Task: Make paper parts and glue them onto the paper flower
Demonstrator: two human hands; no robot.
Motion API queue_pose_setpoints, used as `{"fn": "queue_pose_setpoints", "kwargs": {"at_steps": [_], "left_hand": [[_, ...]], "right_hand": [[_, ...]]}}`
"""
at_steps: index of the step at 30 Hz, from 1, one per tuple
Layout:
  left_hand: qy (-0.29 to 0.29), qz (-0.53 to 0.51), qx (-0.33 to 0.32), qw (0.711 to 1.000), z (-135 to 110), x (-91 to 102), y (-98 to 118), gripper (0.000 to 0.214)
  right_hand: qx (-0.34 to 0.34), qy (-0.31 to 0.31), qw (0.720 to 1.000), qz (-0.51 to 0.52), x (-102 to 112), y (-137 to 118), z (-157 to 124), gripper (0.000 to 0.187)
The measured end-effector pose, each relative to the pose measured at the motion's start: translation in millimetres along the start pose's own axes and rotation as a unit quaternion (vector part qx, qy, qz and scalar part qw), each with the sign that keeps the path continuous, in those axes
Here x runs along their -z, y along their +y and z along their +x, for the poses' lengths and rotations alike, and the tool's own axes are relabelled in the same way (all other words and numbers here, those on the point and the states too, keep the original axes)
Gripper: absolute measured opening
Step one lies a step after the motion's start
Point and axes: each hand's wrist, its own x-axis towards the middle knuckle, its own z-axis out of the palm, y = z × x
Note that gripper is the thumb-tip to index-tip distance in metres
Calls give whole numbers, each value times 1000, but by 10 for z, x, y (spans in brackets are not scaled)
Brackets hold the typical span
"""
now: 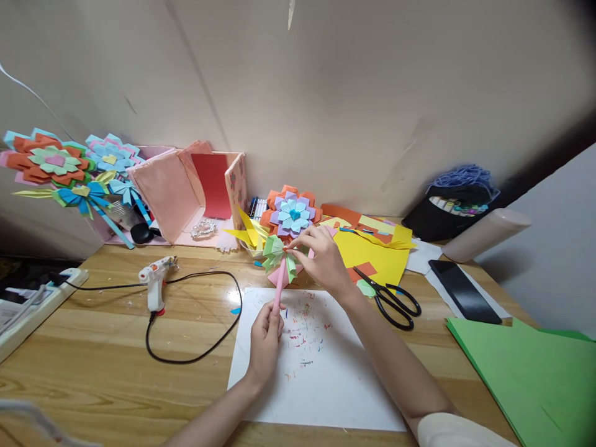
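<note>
My left hand [266, 338] is closed round the lower end of a pink paper stem [280, 287]. Pale green folded paper [274, 253] sits at the top of this stem like a bow. Beyond it stands a paper flower [294, 213] in orange, lilac and light blue with a blue heart in its centre. My right hand [319, 253] pinches at the middle of the green folds, where a small reddish piece shows between or beside the fingertips. Yellow pointed paper leaves [254, 233] stick out to the left of the flower.
A hot glue gun [157, 282] with a looping black cord stands at left, near a power strip [41, 310]. White paper [326, 372] lies under my hands. Black-handled scissors [393, 299], yellow paper [372, 257], a phone [463, 290] and green sheets [535, 379] are at right. A pink box [167, 198] stands behind.
</note>
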Motion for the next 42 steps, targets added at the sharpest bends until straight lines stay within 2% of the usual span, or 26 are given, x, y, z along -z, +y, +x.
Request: {"fn": "queue_pose_setpoints", "kwargs": {"at_steps": [3,5,8,10,13,18,21,23,24,26,28,29,31,34,36,38,40,42], "left_hand": [[-8,6,-5,1000,-18,-12,16,28],[-13,7,-5,1000,-17,-30,16,28],[-13,1,16,1000,30,-62,-5,30],[-13,5,36,999,95,-80,-24,33],[-38,15,68,997,222,-104,-50,37],[-56,70,85,992,436,-153,-51,39],[-75,146,78,983,504,-150,1,39],[-79,246,40,965,505,-121,64,37],[-70,315,8,947,493,-104,106,35],[-27,453,-62,889,452,-83,220,31],[3,531,-116,839,399,-105,388,35],[5,540,-133,831,369,-140,495,37],[-25,494,-166,853,307,-258,747,34],[-71,356,-202,909,227,-513,1135,24],[-64,268,-206,939,205,-681,1318,19],[-76,191,-186,961,215,-807,1403,18],[-81,148,-160,973,246,-877,1408,18],[-77,130,-143,978,283,-900,1373,18]], "right_hand": [[20,48,998,19,107,16,-44,8],[59,109,992,32,215,43,-109,10],[157,223,962,12,423,79,-259,24],[222,273,935,-36,582,82,-383,35],[280,273,914,-110,819,47,-567,39],[295,207,924,-129,1099,-9,-745,28],[286,237,921,-113,1159,24,-745,24],[264,272,921,-90,1156,51,-712,21],[249,285,923,-70,1144,60,-688,21],[195,295,935,-7,1106,64,-633,17],[90,278,953,84,1059,59,-579,11],[20,255,957,139,1037,59,-554,8],[-123,189,941,254,999,74,-513,4],[-259,94,872,405,961,127,-477,13],[-305,58,825,473,946,158,-470,16],[-335,45,789,513,934,171,-473,16],[-351,46,770,531,923,169,-480,16],[-357,42,762,538,906,168,-488,15]]}}
